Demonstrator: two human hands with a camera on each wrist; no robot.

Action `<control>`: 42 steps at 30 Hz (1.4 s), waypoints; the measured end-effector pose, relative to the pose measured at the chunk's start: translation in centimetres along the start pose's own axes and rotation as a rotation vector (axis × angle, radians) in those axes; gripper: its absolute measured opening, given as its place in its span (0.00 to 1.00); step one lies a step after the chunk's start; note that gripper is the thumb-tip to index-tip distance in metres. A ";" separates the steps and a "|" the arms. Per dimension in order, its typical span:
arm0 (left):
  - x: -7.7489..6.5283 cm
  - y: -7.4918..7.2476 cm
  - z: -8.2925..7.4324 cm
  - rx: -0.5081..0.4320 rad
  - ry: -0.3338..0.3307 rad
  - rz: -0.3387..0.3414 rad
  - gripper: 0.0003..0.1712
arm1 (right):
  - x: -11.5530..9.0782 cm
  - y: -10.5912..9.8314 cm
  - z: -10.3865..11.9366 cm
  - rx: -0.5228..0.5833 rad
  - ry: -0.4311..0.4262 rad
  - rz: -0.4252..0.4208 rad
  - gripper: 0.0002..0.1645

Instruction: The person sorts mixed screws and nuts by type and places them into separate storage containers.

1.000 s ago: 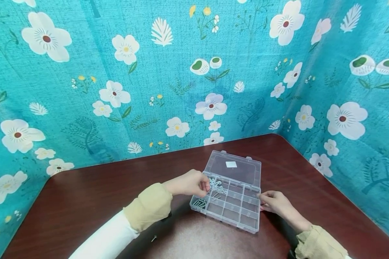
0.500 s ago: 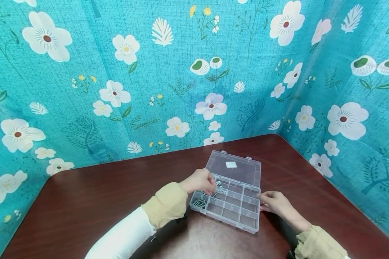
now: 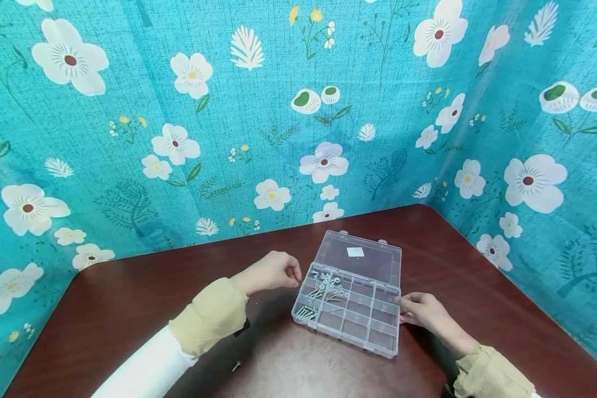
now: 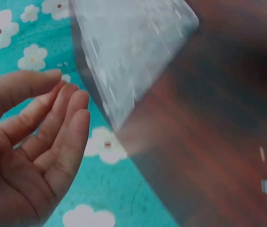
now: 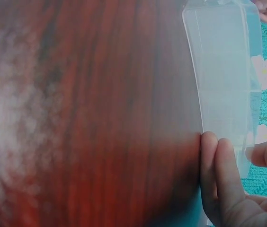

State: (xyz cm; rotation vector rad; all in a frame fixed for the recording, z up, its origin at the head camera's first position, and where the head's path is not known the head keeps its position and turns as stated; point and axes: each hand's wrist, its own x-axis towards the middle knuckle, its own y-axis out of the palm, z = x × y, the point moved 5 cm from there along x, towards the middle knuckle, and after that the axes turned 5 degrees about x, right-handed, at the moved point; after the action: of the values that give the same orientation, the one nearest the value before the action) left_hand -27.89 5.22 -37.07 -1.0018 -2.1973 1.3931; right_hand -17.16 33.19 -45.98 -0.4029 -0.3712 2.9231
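Observation:
A clear plastic compartment box (image 3: 355, 330) lies on the table with its lid (image 3: 360, 262) folded back. Bolts (image 3: 305, 313) fill its front left compartment; more bolts and small nuts or washers (image 3: 336, 280) lie in the left and neighbouring compartments. Just left of the box, my left hand (image 3: 272, 271) hovers with fingers loosely bent, and the left wrist view shows nothing between thumb and fingertips. At the box's right end, my right hand (image 3: 423, 312) holds the side, thumb (image 5: 266, 155) on one face and fingers (image 5: 226, 165) against the other.
One loose bolt (image 3: 236, 366) lies on the dark red-brown table (image 3: 144, 309) near its front, left of the box. A blue flowered curtain (image 3: 258, 121) hangs behind the table and along its right side.
My left hand first moves right over the box's left compartments, then draws back left past its edge, uncovering the bolts and nuts. My right hand stays at the box's right end.

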 end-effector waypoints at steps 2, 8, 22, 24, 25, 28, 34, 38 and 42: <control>-0.9 -0.4 0.4 0.067 0.006 -0.004 0.03 | 0.0 0.0 0.0 0.002 0.002 -0.003 0.21; -2.9 -0.8 2.0 0.331 -0.012 -0.065 0.04 | 0.1 0.0 0.0 -0.001 0.005 -0.010 0.21; -5.0 1.9 6.7 0.463 0.004 -0.054 0.07 | -0.1 0.0 -0.1 0.001 0.003 -0.008 0.22; -5.1 2.2 7.1 0.457 -0.012 -0.039 0.08 | -0.1 0.1 0.0 -0.004 -0.008 -0.006 0.22; -5.1 2.3 7.3 0.450 -0.018 -0.036 0.08 | -0.1 0.1 0.0 -0.002 -0.009 -0.007 0.22; -5.2 2.4 7.5 0.430 -0.017 -0.040 0.08 | 0.0 0.1 -0.1 0.004 -0.017 -0.007 0.21; -5.2 2.6 7.2 0.430 -0.009 -0.050 0.10 | 0.0 0.2 -0.2 0.018 -0.013 -0.004 0.21; -5.2 2.7 7.2 0.430 -0.031 -0.043 0.12 | 0.0 0.2 -0.1 0.008 -0.013 -0.005 0.21; -5.1 2.8 7.3 0.360 -0.035 -0.025 0.12 | 0.0 0.2 0.0 0.000 -0.018 -0.001 0.22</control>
State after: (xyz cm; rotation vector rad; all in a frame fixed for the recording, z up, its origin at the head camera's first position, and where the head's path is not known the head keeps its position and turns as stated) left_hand -27.82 -2.37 -42.48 -0.8212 -1.8789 1.7250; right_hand -17.21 33.04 -46.00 -0.3764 -0.3733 2.9275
